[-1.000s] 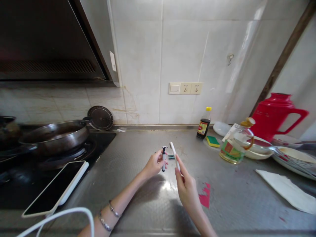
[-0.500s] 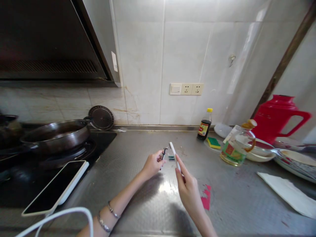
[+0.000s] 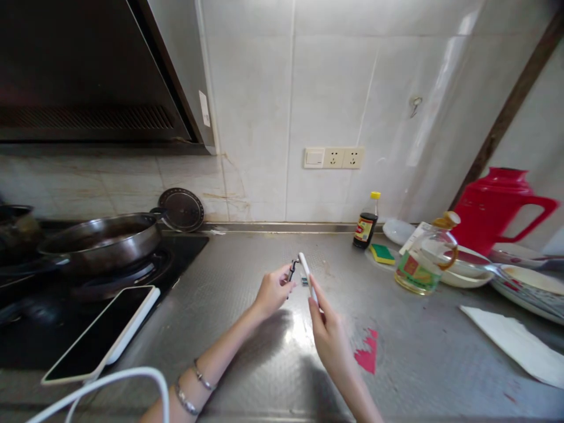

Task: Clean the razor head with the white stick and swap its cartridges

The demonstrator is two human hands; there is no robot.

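Observation:
My left hand (image 3: 274, 292) pinches a small dark tool (image 3: 292, 270) with a bent, metallic-looking tip, held upright above the steel counter (image 3: 247, 376). In my right hand (image 3: 329, 329) is a slim white pen-like stick (image 3: 305, 269), its rounded end pointing up and away. The stick's top is right by the bent tip of the dark tool; whether they touch I cannot tell. Just behind the stick lie small dark-green pieces (image 3: 304, 282) on the counter, too small to name. A torn pink scrap (image 3: 367, 352) lies right of my right hand.
Left are a phone (image 3: 99, 335) with a white cable (image 3: 145, 371) and a steel pan (image 3: 103, 241) on the black hob. Rightward stand a soy sauce bottle (image 3: 365, 226), a sponge (image 3: 382, 254), a glass jug (image 3: 420, 270), a red thermos (image 3: 493, 205), dishes and a white paper (image 3: 511, 341).
The white stick in my right hand has shifted slightly left, bringing its top close to the dark tool's bent tip. My left hand has barely moved.

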